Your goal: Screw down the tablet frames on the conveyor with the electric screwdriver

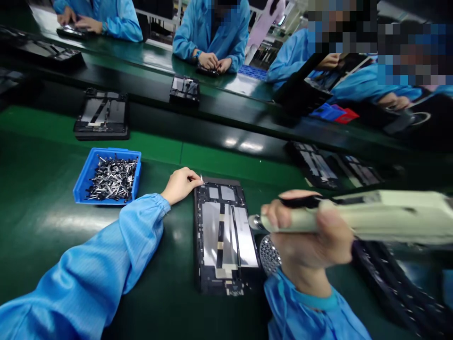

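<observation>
as right hand (pixel 307 241) grips screwdriver (pixel 385 217), foil-lined frame (pixel 221 236)

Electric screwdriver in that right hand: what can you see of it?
It is a long, pale cream electric screwdriver, plastic-looking, with a dark strip along its upper side and a silver metal nose at the tip. It lies roughly level, wrapped in the person's right hand, nose pointing left toward a dark tablet frame on the green bench. Its far end runs out of view. Only the hand appears to touch it.
</observation>
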Action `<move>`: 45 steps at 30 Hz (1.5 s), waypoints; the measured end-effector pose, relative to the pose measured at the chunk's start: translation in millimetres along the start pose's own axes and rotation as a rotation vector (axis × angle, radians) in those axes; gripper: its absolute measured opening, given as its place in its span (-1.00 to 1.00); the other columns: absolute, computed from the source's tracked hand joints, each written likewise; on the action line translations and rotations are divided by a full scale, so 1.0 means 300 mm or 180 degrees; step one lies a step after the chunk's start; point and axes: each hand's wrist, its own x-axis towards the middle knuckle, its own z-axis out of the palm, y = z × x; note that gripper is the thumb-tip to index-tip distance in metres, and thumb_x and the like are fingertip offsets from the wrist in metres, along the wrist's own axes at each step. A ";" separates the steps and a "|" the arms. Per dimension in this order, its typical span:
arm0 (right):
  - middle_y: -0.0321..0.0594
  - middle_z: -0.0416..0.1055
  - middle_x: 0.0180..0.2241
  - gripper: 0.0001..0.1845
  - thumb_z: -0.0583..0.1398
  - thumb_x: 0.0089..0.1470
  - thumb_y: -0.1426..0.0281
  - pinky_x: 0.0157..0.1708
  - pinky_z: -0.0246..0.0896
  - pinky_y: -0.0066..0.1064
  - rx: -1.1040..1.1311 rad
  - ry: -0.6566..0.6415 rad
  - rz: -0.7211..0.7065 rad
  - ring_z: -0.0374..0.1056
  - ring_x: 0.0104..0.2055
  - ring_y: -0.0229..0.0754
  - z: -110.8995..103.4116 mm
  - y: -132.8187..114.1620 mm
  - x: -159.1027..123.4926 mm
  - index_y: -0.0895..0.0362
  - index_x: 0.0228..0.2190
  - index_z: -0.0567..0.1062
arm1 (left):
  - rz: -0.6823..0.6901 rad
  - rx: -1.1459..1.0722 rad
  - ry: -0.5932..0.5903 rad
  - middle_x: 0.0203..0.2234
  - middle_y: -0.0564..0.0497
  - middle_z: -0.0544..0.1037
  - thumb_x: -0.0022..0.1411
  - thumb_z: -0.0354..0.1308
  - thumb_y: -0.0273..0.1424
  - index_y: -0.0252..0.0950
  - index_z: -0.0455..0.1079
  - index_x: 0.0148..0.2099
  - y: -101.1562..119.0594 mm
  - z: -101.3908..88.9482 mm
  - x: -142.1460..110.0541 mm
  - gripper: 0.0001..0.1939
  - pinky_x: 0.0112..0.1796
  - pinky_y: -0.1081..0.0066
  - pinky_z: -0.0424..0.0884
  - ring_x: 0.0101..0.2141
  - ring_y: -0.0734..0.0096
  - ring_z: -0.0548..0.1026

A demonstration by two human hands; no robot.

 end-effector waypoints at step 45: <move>-0.44 0.19 -0.75 -0.58 0.37 -0.01 0.00 -0.63 0.19 -0.37 0.0157 0.0581 -0.0469 0.13 -0.74 -0.25 -0.066 -0.011 0.066 0.12 -0.35 0.62 | 0.0780 0.1072 -0.0265 -0.19 -0.03 0.51 0.25 0.39 -0.38 -0.30 0.60 -0.12 0.004 -0.043 -0.006 -0.84 -0.18 0.38 0.46 -0.28 0.35 0.51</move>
